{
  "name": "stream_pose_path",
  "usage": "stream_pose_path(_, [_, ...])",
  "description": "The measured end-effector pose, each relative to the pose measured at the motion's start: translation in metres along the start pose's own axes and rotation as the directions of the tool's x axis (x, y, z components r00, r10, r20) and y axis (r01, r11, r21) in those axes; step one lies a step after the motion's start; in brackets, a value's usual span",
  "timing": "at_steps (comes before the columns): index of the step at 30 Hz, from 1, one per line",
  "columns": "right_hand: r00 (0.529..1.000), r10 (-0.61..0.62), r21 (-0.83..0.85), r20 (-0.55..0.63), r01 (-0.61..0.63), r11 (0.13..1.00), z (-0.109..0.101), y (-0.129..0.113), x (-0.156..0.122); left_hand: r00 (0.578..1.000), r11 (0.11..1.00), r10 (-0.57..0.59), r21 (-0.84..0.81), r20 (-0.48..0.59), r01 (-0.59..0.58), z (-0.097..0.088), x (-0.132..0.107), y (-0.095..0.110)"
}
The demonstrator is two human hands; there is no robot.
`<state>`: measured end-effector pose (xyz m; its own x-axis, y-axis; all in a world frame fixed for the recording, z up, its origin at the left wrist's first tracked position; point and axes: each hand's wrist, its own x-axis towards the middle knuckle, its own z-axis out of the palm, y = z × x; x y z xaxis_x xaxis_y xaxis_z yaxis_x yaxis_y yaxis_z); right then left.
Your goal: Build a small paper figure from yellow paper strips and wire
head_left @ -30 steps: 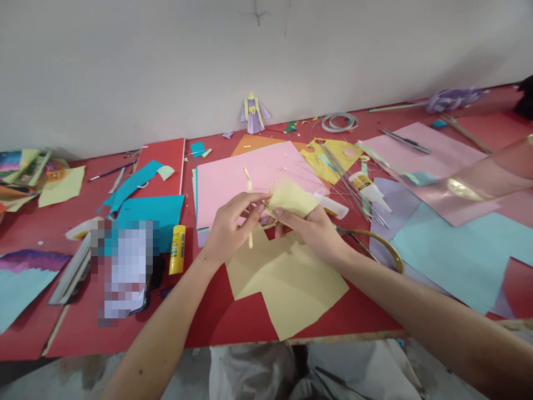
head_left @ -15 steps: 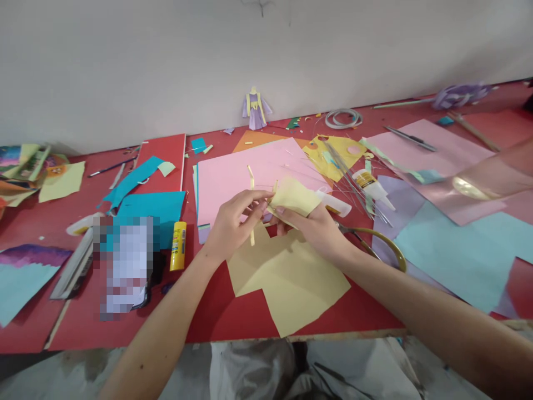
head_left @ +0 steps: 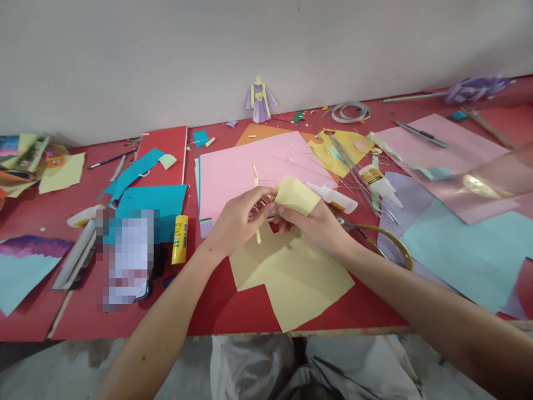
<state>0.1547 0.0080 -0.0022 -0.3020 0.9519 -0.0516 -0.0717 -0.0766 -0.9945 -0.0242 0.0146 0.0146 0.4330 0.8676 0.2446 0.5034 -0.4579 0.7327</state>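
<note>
My right hand (head_left: 310,221) grips a small pale yellow paper piece (head_left: 297,194), thumb on top and fingers beneath. At its left edge my left hand (head_left: 244,214) is pinched with the fingertips touching the paper. A thin yellow paper strip (head_left: 256,176) shows above and below the left fingers; whether they hold it is partly hidden. Below both hands lies a larger yellow paper sheet (head_left: 297,283) with a notched edge. Scissors (head_left: 393,239) with an olive handle rest beside my right wrist, and a yellow glue stick (head_left: 180,240) stands left of my left wrist.
Pink sheets (head_left: 250,155) lie behind the hands. Two glue bottles (head_left: 377,180) and thin wires are to the right. A paper dress figure (head_left: 260,103) leans on the wall. A pixelated phone (head_left: 131,258) and a cutter (head_left: 77,258) lie left. Another person's arm (head_left: 508,172) reaches in at right.
The view has shifted slightly, so the table's things sit a little higher and farther right. The small yellow paper is tilted up more between my hands; both keep their grip.
</note>
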Motion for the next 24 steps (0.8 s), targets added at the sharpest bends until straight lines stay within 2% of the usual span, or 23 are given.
stream_pose_path(7, [1.0, 0.002, -0.044, 0.001, -0.002, 0.999, 0.0005, -0.0043, -0.0012, 1.0, 1.0, 0.009, 0.015, 0.012, -0.009, -0.0001, 0.0005, -0.0004])
stream_pose_path(14, [1.0, 0.001, -0.102, 0.014, 0.0, 0.995, -0.0019, 0.0028, 0.0004, 0.999, 0.996, -0.01, 0.087, 0.047, 0.006, -0.0014, -0.0004, -0.0013])
stream_pose_path(24, [0.999, 0.039, -0.096, -0.007, -0.04, 0.995, -0.0001, 0.0023, -0.0015, 0.997, 0.991, -0.016, 0.133, 0.071, 0.006, -0.0015, -0.0008, -0.0035])
